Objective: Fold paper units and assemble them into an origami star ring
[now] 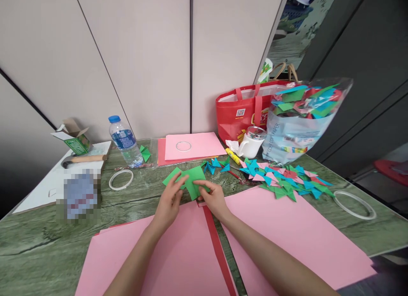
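A green paper piece (191, 179) lies on the green marbled table (32, 240), partly folded. My left hand (168, 202) pinches its left side, fingers pressed on the paper. My right hand (212, 196) presses and pinches its lower right edge. Both hands rest above large pink sheets (296, 228) and a red strip (218, 249).
A heap of folded blue, green and pink triangles (283, 179) lies right. Behind stand a clear bag of folded pieces (299, 117), a red bag (239, 113), a white mug (251, 143), a water bottle (125, 142), tape rings (121, 179) and a small green box (75, 138).
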The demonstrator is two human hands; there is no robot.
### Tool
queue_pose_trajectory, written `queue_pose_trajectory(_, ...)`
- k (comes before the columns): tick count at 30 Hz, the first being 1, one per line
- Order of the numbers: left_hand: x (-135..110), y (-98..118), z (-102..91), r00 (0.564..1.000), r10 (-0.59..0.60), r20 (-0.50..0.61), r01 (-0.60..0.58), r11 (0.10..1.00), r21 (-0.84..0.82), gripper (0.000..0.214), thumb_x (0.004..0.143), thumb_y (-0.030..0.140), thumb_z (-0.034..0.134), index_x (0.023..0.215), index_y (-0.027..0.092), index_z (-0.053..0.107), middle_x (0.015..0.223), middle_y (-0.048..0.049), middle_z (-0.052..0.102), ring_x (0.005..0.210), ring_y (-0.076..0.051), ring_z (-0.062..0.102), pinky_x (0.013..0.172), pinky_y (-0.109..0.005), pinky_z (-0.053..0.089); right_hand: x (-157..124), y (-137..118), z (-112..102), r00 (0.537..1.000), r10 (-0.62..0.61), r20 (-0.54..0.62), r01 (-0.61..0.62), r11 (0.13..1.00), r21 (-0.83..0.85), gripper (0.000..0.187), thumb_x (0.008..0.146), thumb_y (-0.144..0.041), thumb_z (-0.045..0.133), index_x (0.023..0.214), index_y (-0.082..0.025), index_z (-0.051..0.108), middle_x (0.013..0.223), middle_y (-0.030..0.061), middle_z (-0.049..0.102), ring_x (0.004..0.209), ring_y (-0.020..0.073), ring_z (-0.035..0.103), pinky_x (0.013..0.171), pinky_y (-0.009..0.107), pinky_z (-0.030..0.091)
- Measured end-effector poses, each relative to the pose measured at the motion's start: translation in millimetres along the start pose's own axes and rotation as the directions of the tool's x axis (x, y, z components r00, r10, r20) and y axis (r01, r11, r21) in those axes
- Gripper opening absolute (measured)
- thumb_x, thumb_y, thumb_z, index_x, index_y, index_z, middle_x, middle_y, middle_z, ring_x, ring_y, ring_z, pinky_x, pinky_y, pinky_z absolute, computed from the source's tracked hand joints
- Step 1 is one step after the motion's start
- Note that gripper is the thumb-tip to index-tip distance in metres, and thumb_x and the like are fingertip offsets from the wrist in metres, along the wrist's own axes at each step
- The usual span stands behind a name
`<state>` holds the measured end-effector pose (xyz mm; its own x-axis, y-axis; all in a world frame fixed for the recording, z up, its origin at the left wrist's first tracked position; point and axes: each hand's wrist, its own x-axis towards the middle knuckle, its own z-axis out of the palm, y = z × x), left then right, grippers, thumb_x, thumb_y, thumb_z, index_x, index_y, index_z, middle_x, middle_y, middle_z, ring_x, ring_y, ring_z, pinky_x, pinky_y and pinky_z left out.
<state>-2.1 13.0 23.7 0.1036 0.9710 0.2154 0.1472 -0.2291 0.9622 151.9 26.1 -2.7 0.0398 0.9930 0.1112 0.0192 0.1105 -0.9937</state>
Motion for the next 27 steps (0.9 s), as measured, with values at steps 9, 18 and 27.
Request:
queue_pose_trajectory(9, 1.9, -4.8, -1.1, 0.993, 0.056, 0.108, -0.082, 0.962, 0.26, 0.02, 0.069, 0.027, 0.063, 0.087, 0.028, 0.072, 0.076, -0.0051, 0.058, 0.085, -0.024, 0.057, 0.083, -0.039, 0.043, 0.0, 0.4, -0.9, 0.998, -0.052, 0.019, 0.053, 0.999, -0.014, 0.023, 0.073, -0.03, 0.053, 0.086, -0.02, 0.069, 0.084, 0.0028, 0.068, 0.054, 0.0138, 0.06, 0.046, 0.026, 0.052)
queue_pose_trajectory(18, 1.1, 3.9, 3.1, 0.992, -0.123, -0.017, 0.117, 0.974, -0.195, 0.063, 0.067, 0.027, 0.068, 0.126, 0.026, 0.047, 0.106, -0.0061, 0.063, 0.089, -0.021, 0.061, 0.081, -0.036, 0.048, -6.9, -8.0, 1.7, 0.985, -0.071, 0.156, 0.069, 0.998, 0.014, 0.033, 0.071, -0.033, 0.061, 0.102, -0.021, 0.061, 0.099, 0.0047, 0.063, 0.067, 0.015, 0.06, 0.05, 0.024, 0.049)
queue_pose_trajectory(27, 1.2, 3.5, 5.7, 0.97, -0.244, -0.023, 0.213, 0.884, -0.415, 0.093, 0.06, 0.02, 0.074, 0.138, 0.021, 0.023, 0.082, -0.0019, 0.069, 0.074, -0.016, 0.064, 0.068, -0.028, 0.05, -9.8, -2.5, 4.0, 0.993, -0.118, -0.004, 0.117, 0.992, -0.044, 0.043, 0.06, -0.033, 0.07, 0.099, -0.022, 0.056, 0.092, 0.0027, 0.061, 0.081, 0.0203, 0.058, 0.061, 0.029, 0.049)
